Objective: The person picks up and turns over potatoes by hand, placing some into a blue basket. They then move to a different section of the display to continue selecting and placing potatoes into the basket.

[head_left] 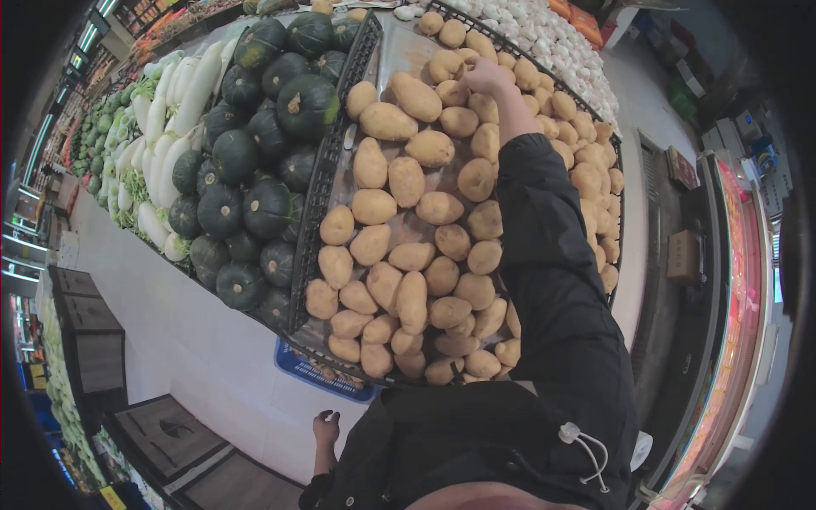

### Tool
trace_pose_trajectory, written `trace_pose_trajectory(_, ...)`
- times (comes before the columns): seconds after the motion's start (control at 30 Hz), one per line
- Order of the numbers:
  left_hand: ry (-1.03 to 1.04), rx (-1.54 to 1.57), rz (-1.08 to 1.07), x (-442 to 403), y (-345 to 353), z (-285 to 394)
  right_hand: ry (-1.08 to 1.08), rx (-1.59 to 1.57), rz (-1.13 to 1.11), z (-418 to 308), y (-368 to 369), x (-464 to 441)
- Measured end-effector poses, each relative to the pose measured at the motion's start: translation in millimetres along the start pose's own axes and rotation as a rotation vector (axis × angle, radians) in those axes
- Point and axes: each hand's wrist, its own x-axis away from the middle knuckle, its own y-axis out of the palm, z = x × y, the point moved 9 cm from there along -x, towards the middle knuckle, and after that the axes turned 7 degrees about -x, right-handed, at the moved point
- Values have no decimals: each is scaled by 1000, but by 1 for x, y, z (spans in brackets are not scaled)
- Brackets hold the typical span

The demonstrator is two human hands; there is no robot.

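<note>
My right hand (488, 79) reaches to the far part of a black crate (308, 246) full of potatoes. Its fingers are bent down and closed on a potato (452, 93), which the hand partly covers. Around it lie more loose potatoes, such as a large one (416, 96) to its left. My left hand (325, 427) hangs low beside my body, beyond the crate's near edge. Its fingers are loosely bent and a little apart, with nothing visible in them.
Dark green squashes (307, 107) and white radishes (197, 87) fill the display left of the crate. White garlic bulbs (544, 38) lie behind. Below the near edge sits a blue basket (297, 364). A lit refrigerated case (731, 323) stands at right, dark boxes (168, 429) at lower left.
</note>
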Motion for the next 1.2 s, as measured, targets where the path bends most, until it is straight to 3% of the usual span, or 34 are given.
trace_pose_trajectory(0.1,-30,-16,-38,6,10,-1,38,-22,-102,-7,16,-7)
trace_pose_trajectory(0.4,6,-18,15,24,12,8,73,16,136,-27,24,-15)
trace_pose_trajectory(0.57,53,-71,1,26,12,12,-316,105,225,-44,24,-28)
trace_pose_trajectory(0.67,58,-90,1,27,13,12,-395,41,308,-32,21,-35)
trace_pose_trajectory(1.0,43,-107,18,37,6,30,-400,-47,365,-26,16,-38)
trace_pose_trajectory(1.2,79,-93,29,23,23,7,-396,-24,388,-24,21,-42)
